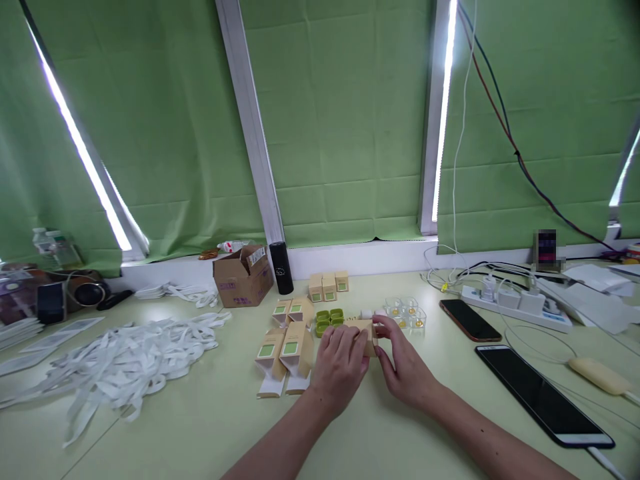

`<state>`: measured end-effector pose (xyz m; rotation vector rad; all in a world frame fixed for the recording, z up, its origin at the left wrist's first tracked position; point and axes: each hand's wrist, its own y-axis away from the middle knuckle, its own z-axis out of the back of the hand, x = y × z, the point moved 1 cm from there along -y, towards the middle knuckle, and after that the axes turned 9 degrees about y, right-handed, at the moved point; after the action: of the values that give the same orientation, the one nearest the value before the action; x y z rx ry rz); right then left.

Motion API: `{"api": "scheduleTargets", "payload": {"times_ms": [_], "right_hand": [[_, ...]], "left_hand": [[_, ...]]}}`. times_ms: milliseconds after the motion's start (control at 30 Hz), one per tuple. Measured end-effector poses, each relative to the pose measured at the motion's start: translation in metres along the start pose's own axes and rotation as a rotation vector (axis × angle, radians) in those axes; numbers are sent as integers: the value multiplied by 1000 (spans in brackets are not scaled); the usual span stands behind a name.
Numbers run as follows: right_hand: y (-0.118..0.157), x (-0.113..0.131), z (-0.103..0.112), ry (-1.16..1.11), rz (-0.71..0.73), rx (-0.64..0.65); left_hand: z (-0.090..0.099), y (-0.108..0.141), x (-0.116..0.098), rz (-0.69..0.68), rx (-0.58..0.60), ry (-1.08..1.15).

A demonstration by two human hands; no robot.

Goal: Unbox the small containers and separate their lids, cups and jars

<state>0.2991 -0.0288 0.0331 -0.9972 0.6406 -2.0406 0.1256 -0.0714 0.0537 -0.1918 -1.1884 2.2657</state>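
two bare forearms come in from the bottom edge, cut off below the elbow, and meet over the pale green table (210, 427). the left hand (340, 363) lies palm down with fingers curled over a small tan carton (367, 333), covering most of it; the right hand (405, 367) pinches the carton's right end between thumb and fingertips. so both hands grasp the carton, which sits on the table just in front of the green cups (329, 319). whether the carton's flap is open or what is inside cannot be told.

just left of the left hand lie flat tan sleeves with green labels (283, 353), their white flaps showing. behind the carton stand clear plastic cups (407, 312), each with something yellow in it. further back, three closed little boxes (329, 285) stand in a row near the sill. an open cardboard box (243, 277) sits beside a black cylinder (281, 268); its contents are hidden.

a heap of white straps (120, 363) spreads at left. at right lie two phones (543, 393), the nearer one plugged in, and a power strip (515, 303).
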Motion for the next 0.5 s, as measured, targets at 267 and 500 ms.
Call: {"api": "scheduleTargets", "payload": {"times_ms": [267,500], "right_hand": [[3,-4,-9,89,-6,7],[2,-7,-10,61,-77,0]], "left_hand": [[-1,0,0,20,100,3],[-3,-2,0,33,117,60]]}}
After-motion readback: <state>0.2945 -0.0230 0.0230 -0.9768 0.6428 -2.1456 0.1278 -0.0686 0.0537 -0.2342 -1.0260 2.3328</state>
